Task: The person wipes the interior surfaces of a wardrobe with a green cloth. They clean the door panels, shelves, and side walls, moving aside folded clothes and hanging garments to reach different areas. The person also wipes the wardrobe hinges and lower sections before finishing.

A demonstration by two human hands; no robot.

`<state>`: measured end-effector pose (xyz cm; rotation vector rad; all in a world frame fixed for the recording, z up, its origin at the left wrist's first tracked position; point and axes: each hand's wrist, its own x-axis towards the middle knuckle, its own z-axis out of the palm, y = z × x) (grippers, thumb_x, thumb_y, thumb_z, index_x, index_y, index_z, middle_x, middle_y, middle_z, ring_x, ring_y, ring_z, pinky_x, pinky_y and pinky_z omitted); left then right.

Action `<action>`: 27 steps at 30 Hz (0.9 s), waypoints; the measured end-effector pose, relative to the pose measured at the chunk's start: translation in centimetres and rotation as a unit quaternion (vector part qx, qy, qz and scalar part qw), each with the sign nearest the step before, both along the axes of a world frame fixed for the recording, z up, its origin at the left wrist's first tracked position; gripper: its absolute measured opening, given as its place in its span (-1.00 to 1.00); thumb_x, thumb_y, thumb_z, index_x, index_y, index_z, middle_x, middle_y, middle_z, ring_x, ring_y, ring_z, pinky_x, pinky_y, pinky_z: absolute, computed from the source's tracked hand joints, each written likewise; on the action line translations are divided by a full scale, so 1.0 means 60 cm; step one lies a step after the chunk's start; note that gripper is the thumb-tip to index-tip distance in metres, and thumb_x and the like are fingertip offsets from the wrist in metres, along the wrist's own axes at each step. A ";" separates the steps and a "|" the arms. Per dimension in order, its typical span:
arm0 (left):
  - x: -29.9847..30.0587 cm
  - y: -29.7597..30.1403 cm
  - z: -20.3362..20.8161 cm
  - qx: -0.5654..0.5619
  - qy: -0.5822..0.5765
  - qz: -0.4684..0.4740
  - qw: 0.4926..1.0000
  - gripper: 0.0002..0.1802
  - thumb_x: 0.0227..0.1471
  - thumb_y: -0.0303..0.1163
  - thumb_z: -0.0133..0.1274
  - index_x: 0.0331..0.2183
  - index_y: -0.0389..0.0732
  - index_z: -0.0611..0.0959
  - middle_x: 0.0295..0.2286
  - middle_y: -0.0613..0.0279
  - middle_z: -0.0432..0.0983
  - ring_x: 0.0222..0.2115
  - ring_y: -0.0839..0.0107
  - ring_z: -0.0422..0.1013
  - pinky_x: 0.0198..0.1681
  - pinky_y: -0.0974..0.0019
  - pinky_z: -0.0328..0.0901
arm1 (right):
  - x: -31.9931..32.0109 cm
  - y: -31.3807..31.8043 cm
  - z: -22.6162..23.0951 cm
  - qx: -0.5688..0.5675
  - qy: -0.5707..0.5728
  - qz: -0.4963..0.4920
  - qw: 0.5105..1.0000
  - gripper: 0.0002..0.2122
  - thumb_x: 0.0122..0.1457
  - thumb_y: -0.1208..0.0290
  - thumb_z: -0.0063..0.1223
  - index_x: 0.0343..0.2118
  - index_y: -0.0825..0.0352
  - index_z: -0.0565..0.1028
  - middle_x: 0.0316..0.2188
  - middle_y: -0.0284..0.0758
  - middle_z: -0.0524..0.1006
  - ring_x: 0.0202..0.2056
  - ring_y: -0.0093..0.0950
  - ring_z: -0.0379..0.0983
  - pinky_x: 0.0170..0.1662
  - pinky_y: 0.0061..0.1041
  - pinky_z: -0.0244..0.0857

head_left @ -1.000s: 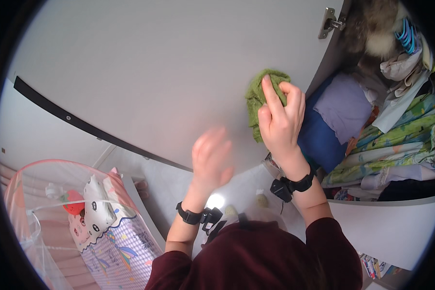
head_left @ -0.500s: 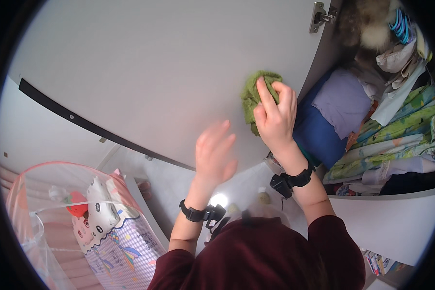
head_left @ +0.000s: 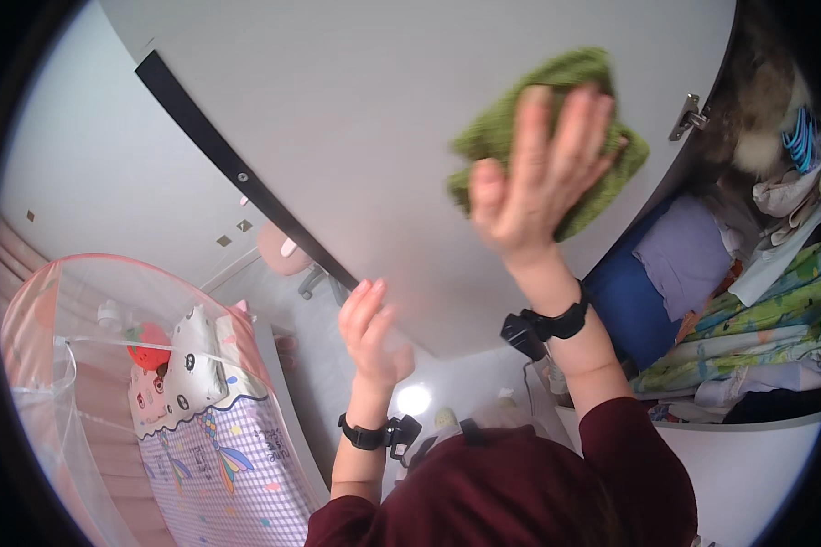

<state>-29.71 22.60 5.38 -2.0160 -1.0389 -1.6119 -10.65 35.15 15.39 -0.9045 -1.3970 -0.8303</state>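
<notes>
- Your right hand (head_left: 540,193) is lying flat over a green cloth (head_left: 502,132), its fingers stretching out slightly parted and its thumb standing away to the left.
- The cloth is spreading, partly rumpled, against the right part of a pale door (head_left: 356,109), left of a metal hinge (head_left: 687,117).
- Your left hand (head_left: 372,339) is hovering by the door's near edge, just beside the near end of a black strip (head_left: 219,150); its fingers are bending loosely, close together, thumb apart. Whether its fingertips are touching, you cannot tell.
- At right, lavender fabric (head_left: 689,255) is lying among folded textiles.
- At near left, checked bedding (head_left: 219,492) is showing.
</notes>
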 end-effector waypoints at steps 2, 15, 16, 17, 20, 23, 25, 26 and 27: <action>-0.011 0.001 0.000 0.009 0.005 0.029 1.000 -0.44 -0.11 -0.41 0.07 0.02 -0.19 0.42 0.00 -0.04 0.46 0.04 -0.02 0.35 0.11 0.03 0.24 | -0.054 -0.011 -0.011 -0.003 -0.087 0.030 0.996 -0.46 0.35 0.05 -0.37 0.26 0.30 0.26 0.33 0.00 0.07 0.35 0.02 -0.10 0.30 0.25 -0.49; 0.015 0.026 0.002 0.044 0.020 0.003 0.999 -0.48 0.29 -0.04 -0.26 0.06 -0.25 0.37 -0.01 -0.11 0.41 0.05 -0.03 0.33 0.11 -0.02 0.23 | 0.033 -0.019 -0.254 0.000 -0.283 -0.030 0.959 -0.50 0.32 -0.06 -0.37 0.30 -0.13 0.21 0.39 -0.32 -0.01 0.40 -0.40 -0.16 0.29 0.31 -0.45; 0.020 0.029 0.005 0.046 0.022 -0.002 0.999 -0.49 0.29 -0.04 -0.25 0.05 -0.25 0.37 -0.01 -0.11 0.42 0.05 -0.03 0.33 0.11 -0.01 0.23 | 0.071 -0.011 -0.227 -0.020 -0.239 -0.002 0.971 -0.51 0.32 0.01 -0.33 0.33 -0.26 0.11 0.42 -0.36 -0.07 0.41 -0.45 -0.17 0.31 0.27 -0.61; 0.026 0.031 0.009 0.043 0.026 -0.005 0.999 -0.49 0.29 -0.05 -0.24 0.05 -0.25 0.38 -0.01 -0.11 0.42 0.05 -0.03 0.33 0.10 0.00 0.24 | 0.108 0.005 -0.189 0.002 -0.216 -0.027 0.976 -0.47 0.31 -0.13 -0.45 0.32 -0.22 0.15 0.41 -0.29 -0.07 0.41 -0.30 -0.19 0.28 0.33 -0.65; 0.042 0.043 0.025 0.058 0.031 -0.016 0.998 -0.51 0.29 -0.05 -0.23 0.04 -0.23 0.40 -0.02 -0.09 0.45 0.04 -0.03 0.34 0.09 0.02 0.25 | 0.187 0.037 -0.056 0.021 -0.082 -0.011 0.996 -0.36 0.26 -0.17 -0.30 0.33 0.06 0.17 0.39 -0.04 -0.11 0.40 0.00 -0.30 0.28 0.30 -0.55; 0.044 0.049 0.046 0.071 0.040 -0.018 0.996 -0.50 0.28 -0.04 -0.22 0.04 -0.22 0.40 -0.03 -0.09 0.46 0.03 -0.04 0.35 0.07 0.02 0.26 | 0.183 0.046 0.066 0.054 0.045 0.005 0.998 -0.33 0.27 -0.11 -0.23 0.32 0.26 0.17 0.36 0.10 -0.14 0.37 0.09 -0.30 0.29 0.19 -0.44; 0.038 0.047 0.060 0.079 0.049 -0.007 0.996 -0.50 0.27 -0.04 -0.21 0.04 -0.22 0.40 -0.03 -0.08 0.46 0.03 -0.04 0.36 0.07 0.02 0.27 | 0.141 0.037 0.126 0.066 0.069 0.011 0.995 -0.34 0.27 -0.12 -0.22 0.29 0.26 0.22 0.36 0.05 -0.08 0.35 0.09 -0.22 0.28 0.20 -0.37; 0.031 0.045 0.067 0.077 0.057 -0.004 0.995 -0.49 0.27 -0.04 -0.20 0.05 -0.23 0.39 -0.01 -0.11 0.43 0.04 -0.07 0.35 0.07 0.00 0.27 | 0.115 0.032 0.154 0.087 0.040 0.017 0.995 -0.36 0.26 -0.11 -0.21 0.29 0.22 0.23 0.35 0.04 -0.04 0.34 0.09 -0.19 0.26 0.21 -0.33; 0.023 0.044 0.074 0.083 0.051 0.004 0.995 -0.49 0.27 -0.04 -0.20 0.06 -0.23 0.38 0.00 -0.12 0.42 0.04 -0.07 0.35 0.08 -0.01 0.26 | 0.088 0.025 0.178 0.116 0.016 0.035 0.992 -0.38 0.26 -0.10 -0.20 0.28 0.17 0.25 0.34 0.02 0.00 0.33 0.09 -0.15 0.25 0.23 -0.29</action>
